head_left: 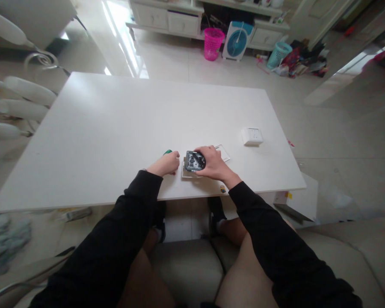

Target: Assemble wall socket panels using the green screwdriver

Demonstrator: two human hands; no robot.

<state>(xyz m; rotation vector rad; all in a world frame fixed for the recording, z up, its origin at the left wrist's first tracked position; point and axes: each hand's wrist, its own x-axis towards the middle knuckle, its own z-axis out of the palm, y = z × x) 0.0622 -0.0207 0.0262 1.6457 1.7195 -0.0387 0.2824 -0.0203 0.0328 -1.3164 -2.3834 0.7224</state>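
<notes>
My left hand (167, 164) is closed in a fist round a green-handled tool (167, 152), whose tip pokes out above the knuckles. My right hand (212, 162) grips a dark grey switch module (194, 161) and holds it over a white cover plate (189, 173) lying near the front edge of the white table (115, 128). Behind my right hand a flat white plate (223, 152) lies partly hidden by the fingers. Both sleeves are black.
A white wall switch (252, 136) sits on the table to the right. Beyond the table stand a pink basket (212, 42), a blue-and-white fan (236, 39) and a teal basket (278, 54). White chairs (22, 100) stand at the left.
</notes>
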